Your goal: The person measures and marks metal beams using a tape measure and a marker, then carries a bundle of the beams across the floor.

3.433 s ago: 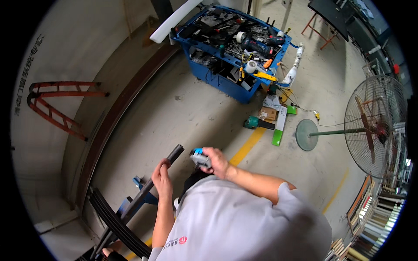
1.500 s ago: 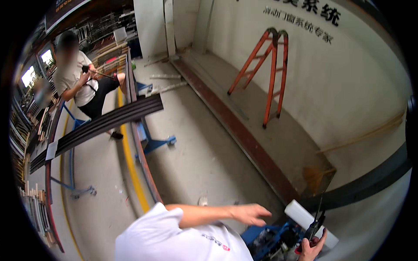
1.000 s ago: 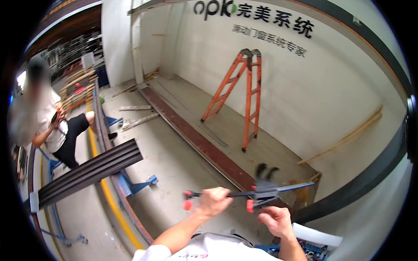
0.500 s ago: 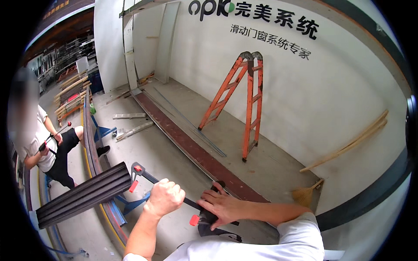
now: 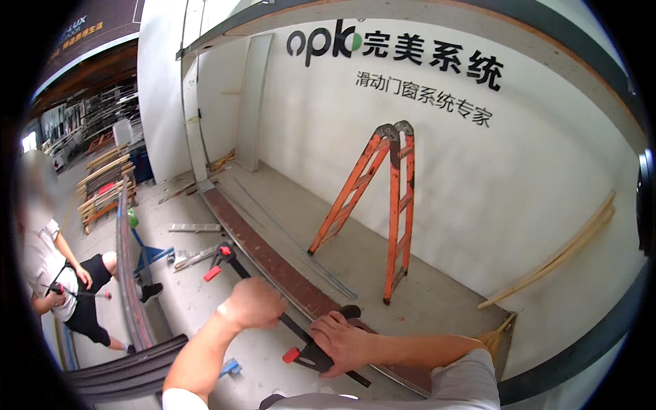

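My left hand [image 5: 256, 304] is closed in a fist around the black bar of a bar clamp [image 5: 295, 329]. My right hand [image 5: 342, 344] grips the clamp's black body and handle, its fingers wrapped over the top. The clamp slants across in front of me, with its fixed jaw and a red pad [image 5: 213, 273] beyond my left hand. Another red pad [image 5: 292, 354] sits on the sliding jaw by my right hand. Nothing is between the two pads.
A dark ribbed profile [image 5: 130, 367] lies at the lower left. Behind it, a person [image 5: 89, 290] holds another clamp [image 5: 58, 290]. A large frame with a brown bottom rail [image 5: 273, 263] runs ahead. Beyond stand an orange stepladder [image 5: 398, 212], wooden strips [image 5: 560, 260] and a broom [image 5: 497, 338].
The view has tilted up, so the ribbed profile sits lower. The clamp is steeper in view, still in both my hands. The other person's clamp has come down.
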Action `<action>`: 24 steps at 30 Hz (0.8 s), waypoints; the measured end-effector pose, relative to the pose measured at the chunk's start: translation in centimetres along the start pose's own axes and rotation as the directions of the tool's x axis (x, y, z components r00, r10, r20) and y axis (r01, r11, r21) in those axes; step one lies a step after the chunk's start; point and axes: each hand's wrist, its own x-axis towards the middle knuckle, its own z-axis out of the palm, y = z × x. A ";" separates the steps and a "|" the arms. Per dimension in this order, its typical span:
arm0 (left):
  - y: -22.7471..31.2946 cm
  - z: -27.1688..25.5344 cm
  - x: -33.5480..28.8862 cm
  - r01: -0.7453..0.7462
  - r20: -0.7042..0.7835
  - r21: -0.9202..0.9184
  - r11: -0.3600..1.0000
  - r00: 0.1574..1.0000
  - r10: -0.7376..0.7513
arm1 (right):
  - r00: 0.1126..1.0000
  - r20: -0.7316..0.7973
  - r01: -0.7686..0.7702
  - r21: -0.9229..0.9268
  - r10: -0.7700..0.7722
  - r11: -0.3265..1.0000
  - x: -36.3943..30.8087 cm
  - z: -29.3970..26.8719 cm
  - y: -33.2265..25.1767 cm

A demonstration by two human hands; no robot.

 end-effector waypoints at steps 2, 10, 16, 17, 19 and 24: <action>-3.6 1.7 2.1 -0.109 -0.114 0.041 0.993 0.987 0.113 | 0.992 0.063 -0.098 -0.170 0.110 0.980 1.2 -1.3 0.3; -9.8 -2.2 7.8 -0.292 -0.504 0.217 0.931 0.783 0.363 | 0.965 0.155 -0.087 -0.567 0.210 0.819 5.2 -11.8 -0.7; -12.0 -9.5 8.1 -0.273 -0.356 0.318 0.908 0.853 0.381 | 0.996 0.042 -0.027 -0.662 0.073 0.749 8.0 -14.6 -1.2; -12.4 -9.8 8.4 -0.293 -0.433 0.343 0.893 0.794 0.427 | 0.999 -0.027 -0.041 -0.645 0.032 0.763 8.0 -14.8 -0.8; -12.9 -10.9 8.3 -0.283 -0.508 0.376 0.883 0.733 0.451 | 0.999 -0.002 0.027 -0.656 -0.037 0.754 8.6 -16.0 0.2; -13.9 -12.7 9.7 -0.241 -0.470 0.478 0.845 0.742 0.477 | 0.988 0.104 0.157 -0.618 -0.117 0.771 9.7 -18.2 0.8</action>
